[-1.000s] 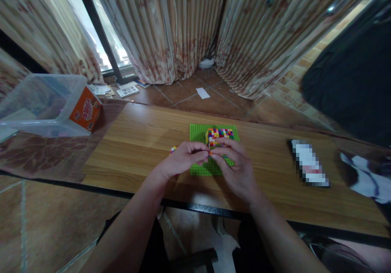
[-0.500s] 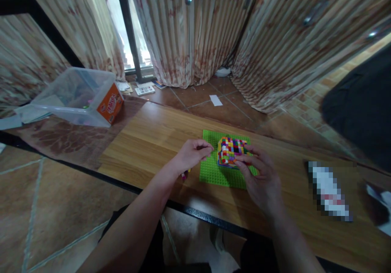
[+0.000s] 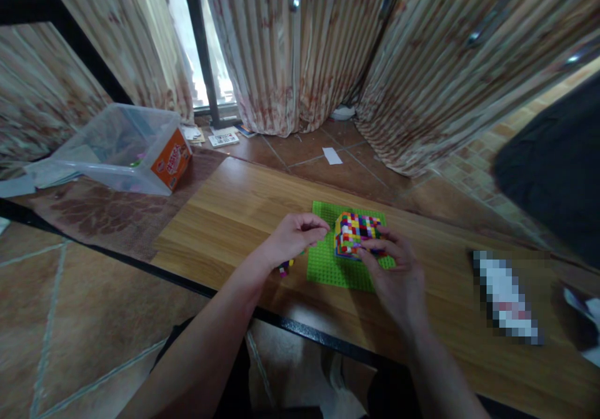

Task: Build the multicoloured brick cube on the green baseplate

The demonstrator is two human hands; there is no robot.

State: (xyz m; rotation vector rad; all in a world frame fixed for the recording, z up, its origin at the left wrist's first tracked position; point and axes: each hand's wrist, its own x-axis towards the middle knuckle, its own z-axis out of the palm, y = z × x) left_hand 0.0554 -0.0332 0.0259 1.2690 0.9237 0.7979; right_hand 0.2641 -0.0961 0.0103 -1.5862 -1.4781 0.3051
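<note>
L hand [image 3: 294, 237]: fingertips bunched, can't tell if holding. R hand [image 3: 399, 274]: fingers at brick block [image 3: 357, 225] to its L, grip unclear. Prob. light, stiff; hold low sides.

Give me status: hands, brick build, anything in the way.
Right hand at brick build; left hand apart from it, contents unclear. Build sits on green baseplate. Left arm partly hides loose bricks left of baseplate.

Prob. a home, w/ long patterned curtains [image 3: 262, 56], tiled flr [image 3: 98, 325], & toy bricks [image 3: 351, 226] on a wood-look tbl [image 3: 234, 206].
</note>
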